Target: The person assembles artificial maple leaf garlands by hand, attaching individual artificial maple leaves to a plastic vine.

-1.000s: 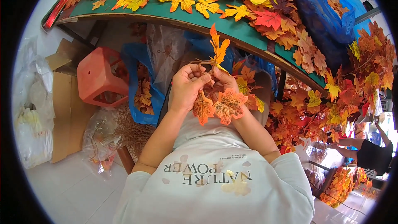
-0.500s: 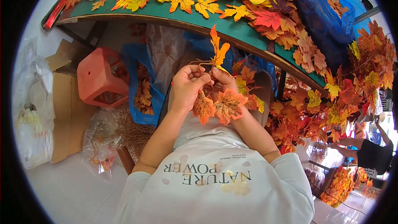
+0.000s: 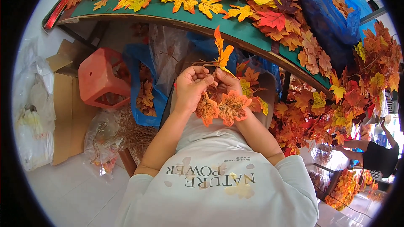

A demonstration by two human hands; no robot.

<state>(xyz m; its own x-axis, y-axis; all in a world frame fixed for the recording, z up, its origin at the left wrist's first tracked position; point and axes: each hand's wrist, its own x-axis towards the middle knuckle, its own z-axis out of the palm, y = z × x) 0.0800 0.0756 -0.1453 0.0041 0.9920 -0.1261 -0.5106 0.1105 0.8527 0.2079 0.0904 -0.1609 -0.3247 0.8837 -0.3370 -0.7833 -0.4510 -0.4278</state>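
Above my lap, my left hand [image 3: 190, 89] pinches the thin brown stem of an artificial maple-leaf branch. My right hand [image 3: 228, 81] is closed on the same branch, its fingertips close to the left ones. Two orange maple leaves [image 3: 233, 106] with dark speckles hang below the hands, partly over the right wrist. A yellow-orange leaf [image 3: 223, 52] stands up above the fingers. Bare twig runs out to the left of the grip. More leaves [image 3: 251, 76] of the branch show beyond my right hand. The exact point where the stems meet is hidden by my fingers.
A green table [image 3: 168, 13] heaped with loose artificial leaves curves ahead. Blue bags [image 3: 332, 10] stand at right, above leafy garlands [image 3: 311, 113]. On the left are a red plastic stool [image 3: 94, 80], a cardboard box [image 3: 69, 117] and bundled twigs [image 3: 136, 132]. Another person stands far right.
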